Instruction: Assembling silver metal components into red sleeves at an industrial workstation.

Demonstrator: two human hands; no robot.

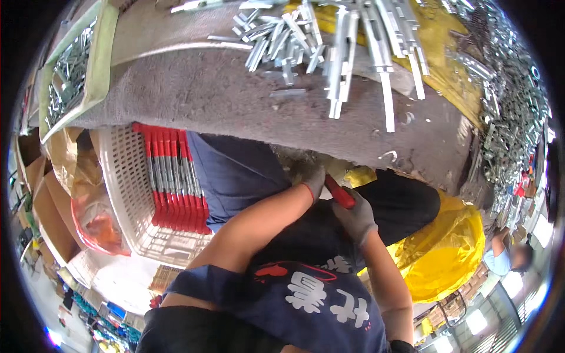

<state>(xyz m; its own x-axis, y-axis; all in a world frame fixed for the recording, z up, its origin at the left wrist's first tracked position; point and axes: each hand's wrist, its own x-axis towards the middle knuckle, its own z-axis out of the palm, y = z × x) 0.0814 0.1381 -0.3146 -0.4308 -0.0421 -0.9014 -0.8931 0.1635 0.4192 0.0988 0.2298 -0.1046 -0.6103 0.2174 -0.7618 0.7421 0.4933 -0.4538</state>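
Both my hands wear grey gloves and meet just below the table's front edge. My right hand (pixel 355 219) grips a short red-handled piece (pixel 340 193) that slants up to the left. My left hand (pixel 315 180) is curled around that piece's upper end, with my bare forearm running down to the left. Dark blue clothing fills the space under and behind the hands. To the left stands a white plastic basket (pixel 120 176) holding a neat row of metal rods with red handles (pixel 172 179).
A grey felt-covered table (pixel 194 88) carries several loose metal strips and brackets (pixel 329 41). More metal parts are heaped at the right (pixel 512 100). A yellow plastic bag (pixel 450 250) sits at right and an orange bag (pixel 97 220) at left. Another person (pixel 503 259) is at far right.
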